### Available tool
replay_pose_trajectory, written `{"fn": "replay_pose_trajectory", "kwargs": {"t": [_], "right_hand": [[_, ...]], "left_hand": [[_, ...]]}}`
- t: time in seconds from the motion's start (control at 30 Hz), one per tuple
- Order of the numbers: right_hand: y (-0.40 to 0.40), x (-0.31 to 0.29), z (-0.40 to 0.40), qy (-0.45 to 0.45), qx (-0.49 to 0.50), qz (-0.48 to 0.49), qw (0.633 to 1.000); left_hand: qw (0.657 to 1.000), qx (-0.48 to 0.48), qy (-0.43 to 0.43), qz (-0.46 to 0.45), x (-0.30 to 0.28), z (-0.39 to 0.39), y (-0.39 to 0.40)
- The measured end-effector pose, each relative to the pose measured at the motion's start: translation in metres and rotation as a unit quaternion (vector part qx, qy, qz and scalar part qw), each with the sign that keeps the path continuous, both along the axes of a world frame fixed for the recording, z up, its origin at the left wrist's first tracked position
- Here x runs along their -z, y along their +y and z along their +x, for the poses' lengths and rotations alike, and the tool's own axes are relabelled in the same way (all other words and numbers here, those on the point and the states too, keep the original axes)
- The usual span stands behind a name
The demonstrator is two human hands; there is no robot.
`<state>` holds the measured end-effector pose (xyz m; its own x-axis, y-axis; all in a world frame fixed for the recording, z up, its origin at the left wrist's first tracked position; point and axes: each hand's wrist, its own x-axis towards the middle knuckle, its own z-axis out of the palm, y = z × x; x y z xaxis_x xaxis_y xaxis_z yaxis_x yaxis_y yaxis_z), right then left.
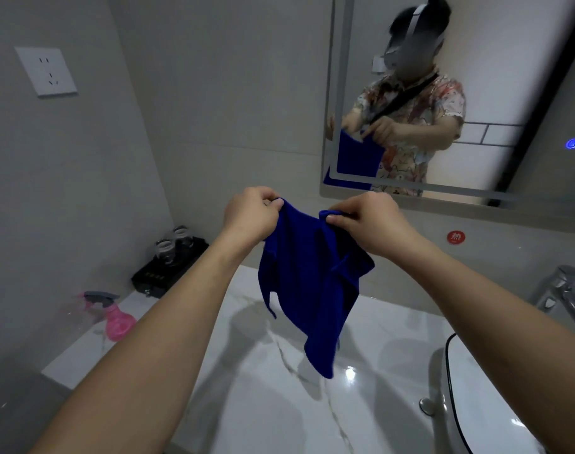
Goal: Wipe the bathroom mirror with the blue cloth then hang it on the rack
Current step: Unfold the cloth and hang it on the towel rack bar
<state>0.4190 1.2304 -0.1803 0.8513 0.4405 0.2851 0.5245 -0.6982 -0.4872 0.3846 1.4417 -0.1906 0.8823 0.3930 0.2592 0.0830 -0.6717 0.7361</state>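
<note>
above the marble counter, in front of the mirror, the blue cloth hangs in the air, pinched at its two upper corners and drooping in loose folds to a point below. it touches neither the glass nor the counter. the left hand grips one top corner, fingers curled tight round the fabric; the right hand grips the other corner the same way, thumb pressed over the hem. both are closed on the cloth, with a short span of fabric slack between them.

this looks like the spreading or refolding step, either before wiping or before hanging; which one cannot be told from here, since the glass shows no clear mark of wiping. no rack is in view, so hanging would call for turning to find it.

off to the left stand a pink spray bottle and a black tray with glasses; the tap and basin sit on the right.
</note>
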Motion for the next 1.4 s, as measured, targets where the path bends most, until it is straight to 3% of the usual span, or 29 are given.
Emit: {"fn": "replay_pose_trajectory", "kwargs": {"t": [0.07, 0.2, 0.3, 0.43, 0.53, 0.67, 0.8, 0.93, 1.1, 1.17, 1.3, 1.4], "right_hand": [[0.002, -0.003, 0.000, 0.068, -0.023, 0.070, 0.995], [0.009, -0.007, -0.003, 0.199, -0.025, 0.249, 0.947], [0.011, -0.009, -0.003, 0.263, -0.026, 0.328, 0.907], [0.009, -0.010, 0.001, 0.284, -0.026, 0.376, 0.882], [0.009, -0.009, 0.002, 0.286, -0.039, 0.372, 0.882], [0.006, -0.003, 0.004, 0.269, -0.069, 0.346, 0.896], [-0.006, 0.016, 0.009, 0.252, -0.073, 0.198, 0.944], [-0.008, 0.045, 0.016, 0.237, -0.123, 0.046, 0.963], [-0.009, 0.068, 0.032, 0.178, -0.077, -0.123, 0.973], [-0.018, 0.070, 0.038, 0.215, -0.066, -0.106, 0.969], [-0.034, 0.061, 0.047, 0.270, -0.046, 0.050, 0.960], [-0.037, 0.052, 0.051, 0.268, -0.070, 0.046, 0.960]], "left_hand": [[0.989, 0.067, -0.009, -0.134, -0.004, -0.002, -0.007], [0.952, 0.211, 0.004, -0.222, -0.008, -0.006, -0.020], [0.943, 0.248, 0.005, -0.224, -0.008, -0.006, -0.020], [0.950, 0.273, 0.051, -0.143, -0.006, -0.009, -0.017], [0.964, 0.251, 0.048, -0.074, -0.003, -0.007, -0.024], [0.975, 0.216, 0.033, -0.044, -0.003, -0.002, -0.023], [0.983, 0.165, -0.001, -0.080, -0.001, 0.001, -0.015], [0.978, 0.174, 0.004, -0.117, 0.000, 0.007, -0.009], [0.984, 0.144, 0.027, -0.101, 0.013, 0.014, 0.007], [0.991, 0.116, 0.034, -0.060, 0.018, 0.015, 0.019], [0.991, 0.102, 0.077, 0.050, 0.027, 0.013, 0.039], [0.974, 0.117, 0.127, 0.147, 0.030, 0.009, 0.044]]}}
